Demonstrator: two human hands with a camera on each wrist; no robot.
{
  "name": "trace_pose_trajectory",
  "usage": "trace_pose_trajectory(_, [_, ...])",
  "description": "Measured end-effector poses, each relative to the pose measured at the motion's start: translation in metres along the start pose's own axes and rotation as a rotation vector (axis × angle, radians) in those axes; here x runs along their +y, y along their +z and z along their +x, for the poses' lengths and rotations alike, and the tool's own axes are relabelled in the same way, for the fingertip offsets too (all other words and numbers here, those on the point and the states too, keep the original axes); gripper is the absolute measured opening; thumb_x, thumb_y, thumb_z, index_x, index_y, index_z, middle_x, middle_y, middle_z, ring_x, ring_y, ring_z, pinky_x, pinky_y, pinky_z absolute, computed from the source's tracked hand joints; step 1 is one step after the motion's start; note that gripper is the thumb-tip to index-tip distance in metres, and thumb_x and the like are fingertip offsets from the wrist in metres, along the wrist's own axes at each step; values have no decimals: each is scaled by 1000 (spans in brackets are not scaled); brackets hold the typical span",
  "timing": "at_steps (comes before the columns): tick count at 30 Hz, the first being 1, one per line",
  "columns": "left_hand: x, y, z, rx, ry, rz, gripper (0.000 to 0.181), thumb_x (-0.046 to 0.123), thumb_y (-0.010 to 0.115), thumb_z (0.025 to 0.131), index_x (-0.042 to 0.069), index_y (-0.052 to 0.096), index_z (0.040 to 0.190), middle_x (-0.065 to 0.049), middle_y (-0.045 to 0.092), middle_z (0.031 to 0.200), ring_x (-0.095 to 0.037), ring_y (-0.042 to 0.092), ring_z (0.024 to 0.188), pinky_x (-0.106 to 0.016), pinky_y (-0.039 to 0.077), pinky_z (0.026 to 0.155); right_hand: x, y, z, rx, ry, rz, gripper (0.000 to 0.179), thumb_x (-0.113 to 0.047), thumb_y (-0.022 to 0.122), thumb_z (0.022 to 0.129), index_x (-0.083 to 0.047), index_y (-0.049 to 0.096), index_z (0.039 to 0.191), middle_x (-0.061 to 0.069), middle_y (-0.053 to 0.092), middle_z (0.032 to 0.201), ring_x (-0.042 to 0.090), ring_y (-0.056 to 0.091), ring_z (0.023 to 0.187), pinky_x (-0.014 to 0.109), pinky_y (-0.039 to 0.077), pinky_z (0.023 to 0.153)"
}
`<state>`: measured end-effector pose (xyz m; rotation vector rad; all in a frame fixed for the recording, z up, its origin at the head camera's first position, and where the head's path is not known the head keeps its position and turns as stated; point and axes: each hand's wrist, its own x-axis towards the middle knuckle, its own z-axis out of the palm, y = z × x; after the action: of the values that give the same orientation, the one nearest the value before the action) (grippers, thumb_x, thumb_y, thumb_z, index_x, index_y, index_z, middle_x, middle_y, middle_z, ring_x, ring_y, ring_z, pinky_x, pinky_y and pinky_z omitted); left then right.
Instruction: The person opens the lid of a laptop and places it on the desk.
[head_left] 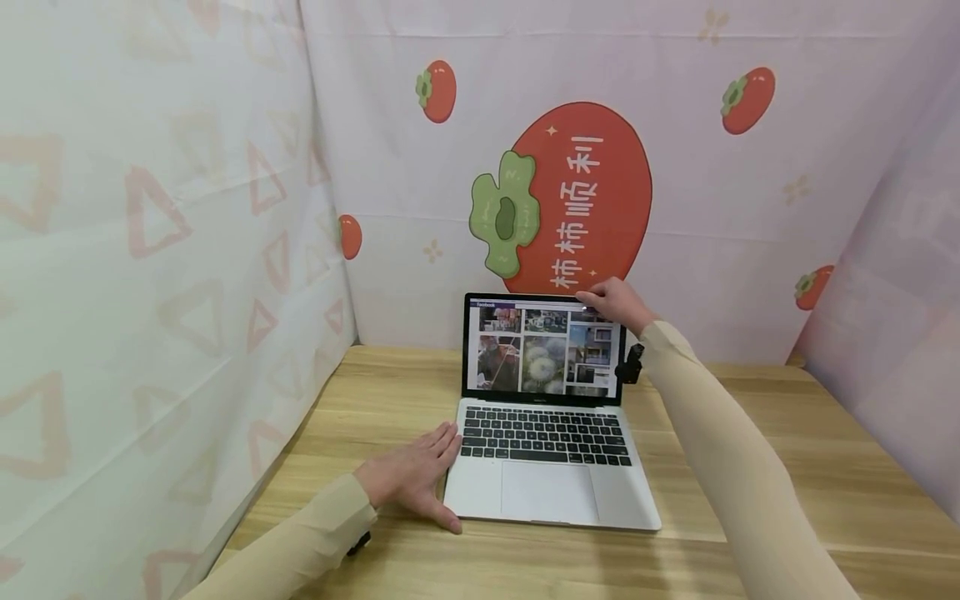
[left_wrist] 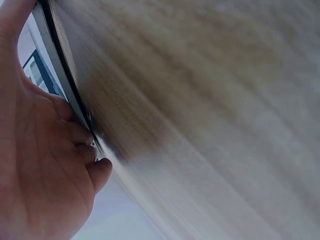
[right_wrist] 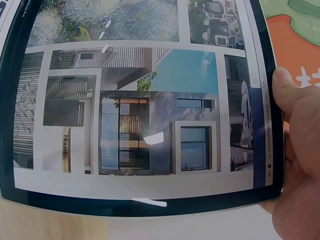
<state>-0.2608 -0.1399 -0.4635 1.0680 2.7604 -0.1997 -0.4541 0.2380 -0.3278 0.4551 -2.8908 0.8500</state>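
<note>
A silver laptop (head_left: 551, 492) stands unfolded on the wooden table, its lit screen (head_left: 543, 346) showing a page of photos. My right hand (head_left: 618, 302) pinches the screen's top edge near its right corner. In the right wrist view the thumb of that right hand (right_wrist: 302, 115) lies on the front bezel, with the other fingers behind the screen, mostly hidden. My left hand (head_left: 416, 475) rests against the left side of the laptop base, fingers extended and thumb near the front corner. Seen from the left wrist, the left hand's fingertips (left_wrist: 100, 175) touch the base's edge (left_wrist: 67, 75).
The wooden table (head_left: 390, 383) reaches the back curtain (head_left: 405, 283), which is printed with red persimmons and hangs close behind the laptop. Another curtain (head_left: 187, 317) with triangle prints borders the left side, and a pale one (head_left: 900, 308) the right.
</note>
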Motion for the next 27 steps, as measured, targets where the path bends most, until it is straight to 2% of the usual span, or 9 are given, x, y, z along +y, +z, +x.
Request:
trace_pose_trajectory(6, [1,0,-1,-2,-4,-5,133,96,30,55,3,12,148,-17,4,154,-29,5,142,-38,16,113,8,1,-1,19,6,-3,51,-50,49,91,-4,70,84,-2,35,48,16,34,45,32,35,51])
trace_pose_trajectory(11, [2,-1,-3,8,1,-3,133,96,30,56,2,13,148,-18,5,154,-30,6,142,-38,16,113,10,3,-3,53,4,-7,44,-43,50,93,-4,69,84,0,38,49,18,36,46,33,35,52])
trace_pose_trajectory(17, [2,0,-2,5,0,-9,133,96,31,56,1,13,148,-18,5,154,-30,6,142,-38,16,113,17,2,-7,82,47,-6,43,-41,50,94,-3,69,99,1,42,53,19,39,50,33,35,53])
trace_pose_trajectory(23, [0,1,0,-2,-7,-19,134,96,31,55,2,11,148,-17,3,154,-29,4,142,-38,16,113,20,-5,-8,53,51,-25,49,-46,46,94,-3,68,105,0,40,53,18,37,49,32,35,53])
trace_pose_trajectory(27, [-1,0,1,-8,-6,-17,134,96,31,54,2,11,148,-17,4,154,-29,4,142,-38,15,113,18,-12,-12,25,30,-42,45,-41,47,95,-2,67,107,1,40,52,18,37,48,32,34,52])
